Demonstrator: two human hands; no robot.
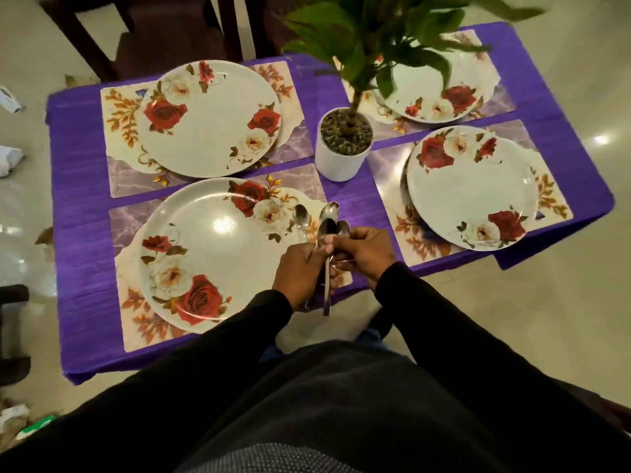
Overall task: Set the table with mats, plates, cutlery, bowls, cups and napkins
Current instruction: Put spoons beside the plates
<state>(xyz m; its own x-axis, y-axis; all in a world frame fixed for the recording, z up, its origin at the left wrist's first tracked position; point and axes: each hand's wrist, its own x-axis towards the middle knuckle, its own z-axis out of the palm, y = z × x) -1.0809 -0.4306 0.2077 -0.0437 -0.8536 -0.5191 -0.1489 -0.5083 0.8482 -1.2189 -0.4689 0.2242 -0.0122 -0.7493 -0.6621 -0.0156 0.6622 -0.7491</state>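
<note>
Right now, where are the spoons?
In the head view, the spoons are bunched in both hands, left hand and right hand, just right of the nearest plate, at the table's near edge.

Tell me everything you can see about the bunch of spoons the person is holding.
The spoons are shiny silver metal, at least four, gathered in a loose bunch. Their bowls fan upward and apart above the fingers; one long handle hangs down below the hands. The left hand grips the handles while the right hand pinches near the bowls. They are held above the near edge of the table, just right of the nearest rose-patterned plate, touching only the hands.
</note>
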